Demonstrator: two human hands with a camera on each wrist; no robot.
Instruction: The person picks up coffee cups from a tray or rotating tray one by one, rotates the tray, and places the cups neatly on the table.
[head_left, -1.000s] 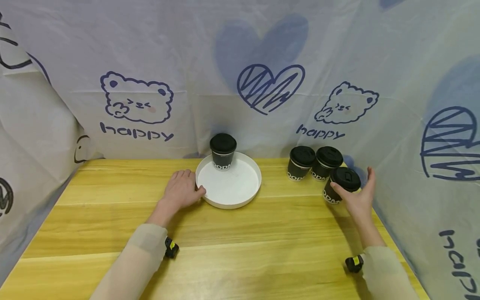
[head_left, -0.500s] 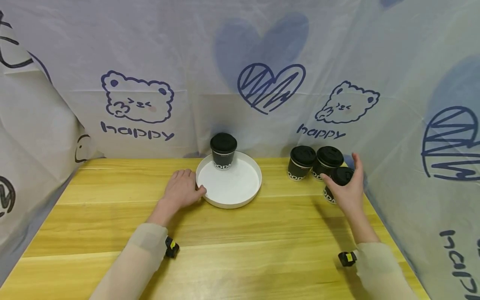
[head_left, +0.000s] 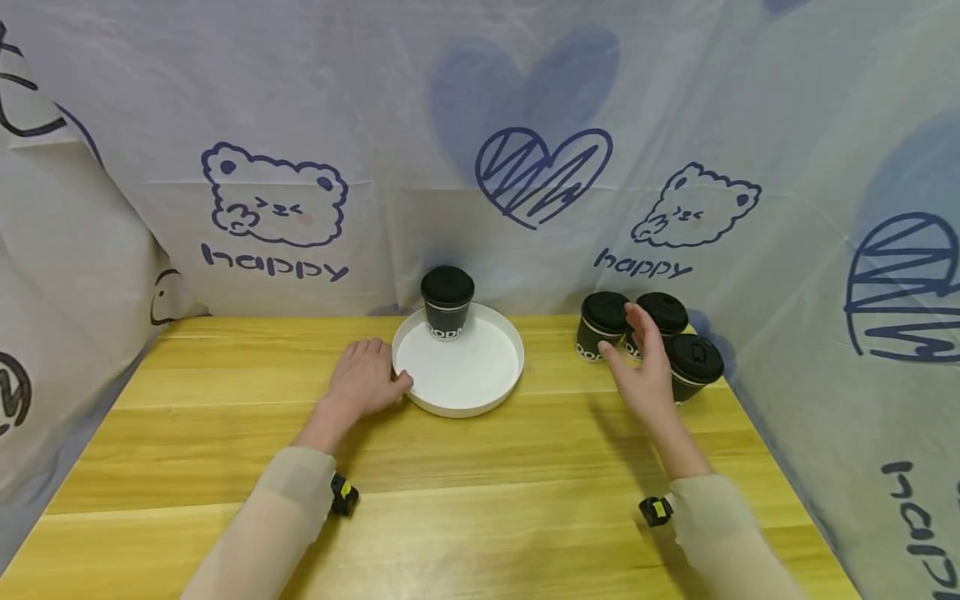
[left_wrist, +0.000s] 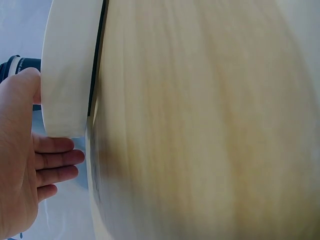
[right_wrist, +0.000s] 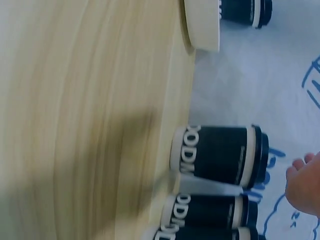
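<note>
A round white tray (head_left: pixel 468 375) lies near the table's back edge. My left hand (head_left: pixel 363 379) holds its left side, thumb over the rim and fingers along the outer wall (left_wrist: pixel 70 70). Toward the tray's back stands a dark paper cup (head_left: pixel 447 317) with a black lid. At the right are three like cups: a left one (head_left: pixel 591 327), a back one (head_left: pixel 666 310) and a front one (head_left: pixel 693 360). My right hand (head_left: pixel 647 375) is before the left and back cups, thumb and fingers spread, holding nothing. It partly hides them; in the right wrist view its fingers (right_wrist: pixel 302 185) are apart from the lids.
The wooden table (head_left: pixel 480 508) stretches in front of the tray and cups. White cloth (head_left: pixel 420 108) with blue drawings hangs just behind the table and along its right side. A small black device (head_left: pixel 656 511) is at my right wrist, another (head_left: pixel 344 496) at my left.
My right hand has left the front cup and moved left across to the left and back cups. The front cup stays standing on the table. Left hand and tray have not moved.
</note>
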